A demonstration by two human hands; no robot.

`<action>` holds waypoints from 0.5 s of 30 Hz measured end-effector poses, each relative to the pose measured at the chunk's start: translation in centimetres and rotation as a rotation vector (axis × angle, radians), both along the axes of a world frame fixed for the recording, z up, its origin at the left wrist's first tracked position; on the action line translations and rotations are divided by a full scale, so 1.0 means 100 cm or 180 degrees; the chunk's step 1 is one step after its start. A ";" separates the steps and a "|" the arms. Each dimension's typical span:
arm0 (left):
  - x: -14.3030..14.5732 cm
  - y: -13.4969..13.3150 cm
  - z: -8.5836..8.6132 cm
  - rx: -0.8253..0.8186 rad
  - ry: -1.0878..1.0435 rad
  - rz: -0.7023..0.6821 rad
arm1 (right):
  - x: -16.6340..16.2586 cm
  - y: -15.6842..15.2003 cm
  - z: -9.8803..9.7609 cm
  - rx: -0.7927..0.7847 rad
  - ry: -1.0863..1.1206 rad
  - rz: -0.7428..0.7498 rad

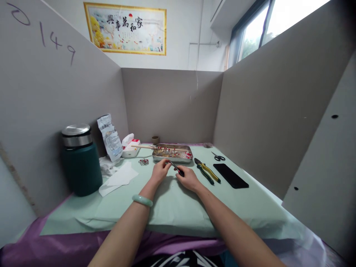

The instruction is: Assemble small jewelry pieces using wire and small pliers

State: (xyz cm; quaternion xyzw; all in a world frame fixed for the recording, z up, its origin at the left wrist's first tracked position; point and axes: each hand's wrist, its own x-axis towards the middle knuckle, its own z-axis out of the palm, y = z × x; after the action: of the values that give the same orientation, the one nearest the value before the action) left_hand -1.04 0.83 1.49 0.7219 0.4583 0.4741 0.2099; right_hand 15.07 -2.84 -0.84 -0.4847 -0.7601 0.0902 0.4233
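My left hand (160, 171) and my right hand (188, 178) meet over the pale green table cover (172, 207), just in front of a metal tray (172, 153) full of small red and gold beads. The right hand grips a small dark-handled tool (177, 169) whose tip points toward the left fingertips. The left fingers are pinched at that tip on something too small to make out. A pale green bangle (142, 200) sits on my left wrist.
Pliers (207, 171) with yellow-green handles, a black phone (230, 175) and small scissors (218, 157) lie right of the tray. A dark green flask (80, 160), a plastic bag (109, 137), white tissues (118, 178) and a tissue pack (130, 145) stand left. Grey partition walls (267, 122) enclose three sides.
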 end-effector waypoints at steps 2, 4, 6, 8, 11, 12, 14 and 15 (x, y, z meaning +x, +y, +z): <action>0.000 0.000 0.000 0.0010 -0.0014 -0.0015 | 0.000 0.000 0.000 0.0000 -0.0005 -0.0011; 0.000 0.000 0.000 0.0025 -0.0017 -0.0034 | 0.000 0.000 -0.001 -0.0006 0.0011 -0.0013; 0.000 0.000 0.000 0.0049 -0.0003 -0.0034 | 0.000 0.000 -0.001 -0.0008 0.0030 -0.0006; 0.000 0.000 -0.001 0.0063 0.0019 -0.0040 | 0.000 0.000 0.000 -0.0004 0.0036 0.0005; -0.001 0.001 -0.002 0.0061 0.0049 -0.0038 | 0.000 -0.001 0.001 -0.0012 0.0026 0.0029; -0.001 0.002 -0.002 0.0061 0.0051 -0.0037 | -0.001 -0.001 0.001 -0.0018 0.0027 0.0030; -0.001 0.002 -0.003 0.0074 0.0038 -0.0044 | -0.001 -0.002 0.002 -0.0044 0.0035 0.0026; -0.001 0.003 -0.003 0.0084 0.0035 -0.0043 | -0.001 -0.002 0.002 -0.0058 0.0038 0.0024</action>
State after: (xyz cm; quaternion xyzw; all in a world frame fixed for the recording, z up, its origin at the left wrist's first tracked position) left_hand -1.13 1.11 1.15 0.7303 0.4482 0.4747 0.2010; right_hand 14.98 -3.04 -0.63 -0.4852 -0.7585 0.1016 0.4230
